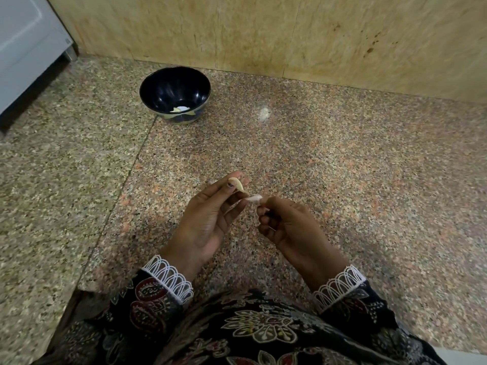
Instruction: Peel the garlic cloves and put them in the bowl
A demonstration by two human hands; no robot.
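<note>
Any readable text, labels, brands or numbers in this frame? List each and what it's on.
None: no word, label, brand or number shows anywhere in the head view.
Bowl: dark glaze, no lettering.
White cabinet: plain, no label.
Sleeves: printed floral and paisley pattern with lace trim, no text.
Granite counter and wall panel: only speckle and stains.

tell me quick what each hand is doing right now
Left hand: pinches the pale curved garlic clove.
Right hand: fingers curled, pinches the thin white papery skin.
</note>
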